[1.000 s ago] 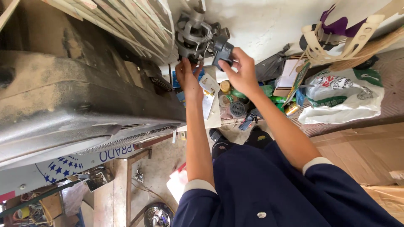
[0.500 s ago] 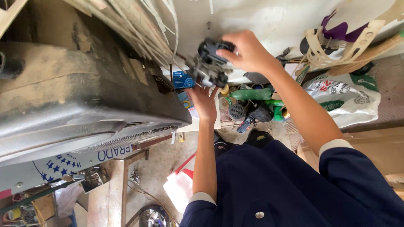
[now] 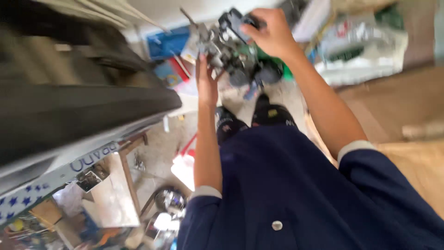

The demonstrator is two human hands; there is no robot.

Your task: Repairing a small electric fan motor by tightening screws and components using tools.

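1. Against the view of a second earlier, you had lifted the grey metal mechanical part (image 3: pixel 222 44) higher and further out in front of you, and your view had swung so that the whole picture blurred; I judge you were turning the piece over to look at or work on another side of it.
2. Your right hand (image 3: pixel 270 34) was clamped over the upper right end of the part, fingers curled round a dark block-shaped section of it.
3. Your left hand (image 3: pixel 206 81) was raised beneath the part with its fingers straight and apart, the fingertips touching its underside; it propped the piece rather than closed on it.
4. The part therefore sat between your two hands, held in the air above your dark shoes (image 3: pixel 252 118) and the cluttered floor (image 3: pixel 286 99), well clear of any support.
5. To your left ran a large dark rounded body (image 3: pixel 83 106), with a small wooden stool (image 3: pixel 113 194) below it.
6. Behind the part lay a white plastic sack (image 3: pixel 360 51) and a blue box (image 3: pixel 166 44), both blurred.
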